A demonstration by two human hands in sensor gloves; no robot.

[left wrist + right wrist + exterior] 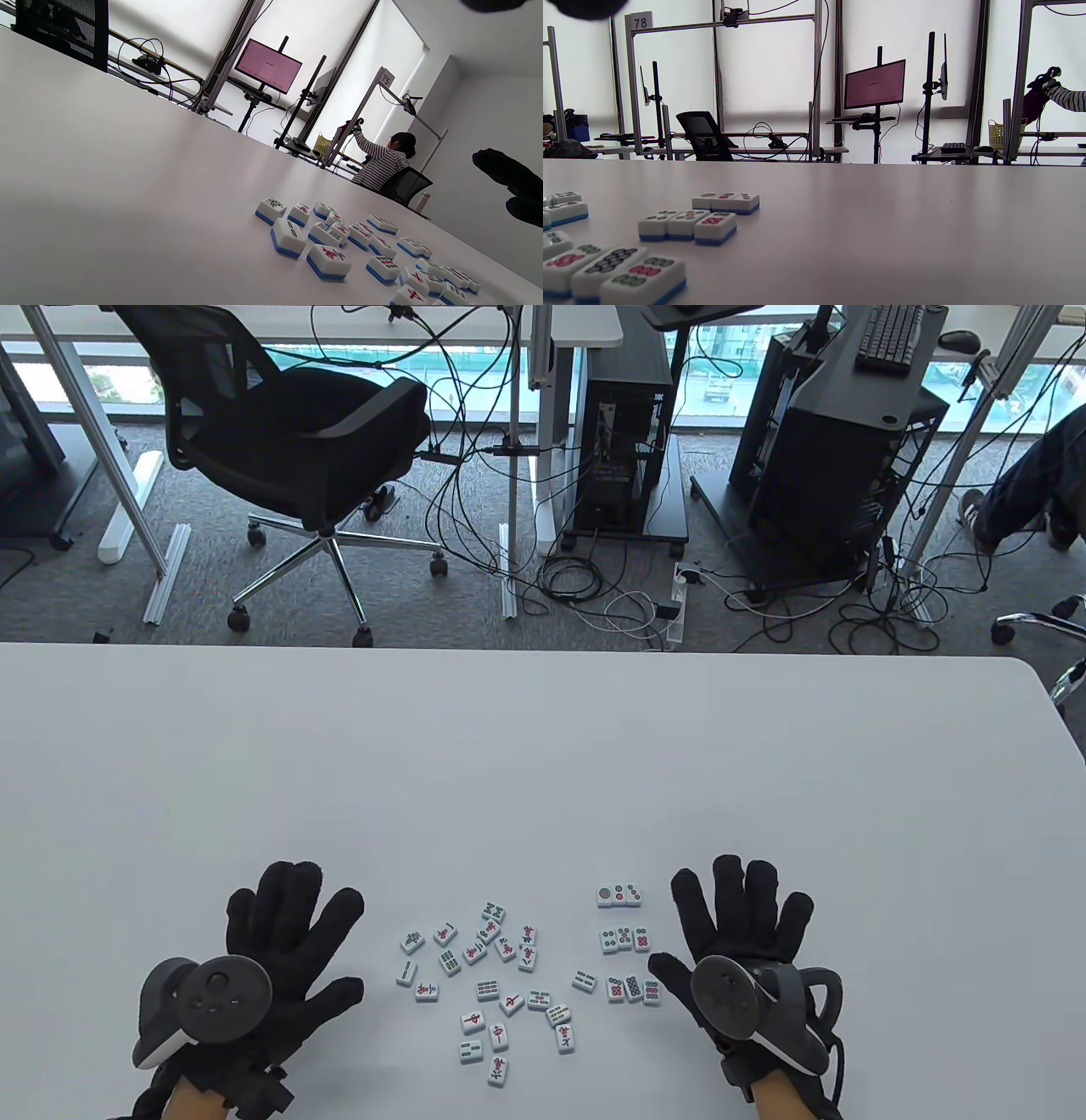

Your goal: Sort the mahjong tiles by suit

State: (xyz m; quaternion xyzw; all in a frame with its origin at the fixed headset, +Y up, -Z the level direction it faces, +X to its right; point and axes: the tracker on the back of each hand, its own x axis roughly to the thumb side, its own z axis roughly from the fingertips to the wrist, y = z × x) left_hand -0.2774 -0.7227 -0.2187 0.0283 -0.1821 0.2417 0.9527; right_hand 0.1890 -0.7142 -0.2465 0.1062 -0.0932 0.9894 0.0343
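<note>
The left hand (284,937) in its black sensor glove lies flat on the white tabletop (543,763), its grip spread wide with all fingers straight and holding nothing; a round dark tracker (222,997) sits strapped on its back. The right hand (738,933), gloved the same way, rests flat too, its grip apart and empty, with its own tracker (730,994) on the back.

Taking the loose heap of small white mahjong tiles with blue backs (492,984) as the landmark: it lies face up between the two hands, the left hand just to its left. The tiles in it sit at odd angles, mostly red-character and green-bamboo faces.

To the right of the heap, close beside the right hand, stand three short tidy rows of circle-suit tiles, three tiles each, touching side to side: a far row (618,895), a middle row (626,938) and a near row (634,989). One single bamboo tile (584,980) lies just left of the near row, apart from the heap.

Beyond the heap, past the tabletop's far edge, a black mesh office chair (297,449) stands on grey carpet among cables
</note>
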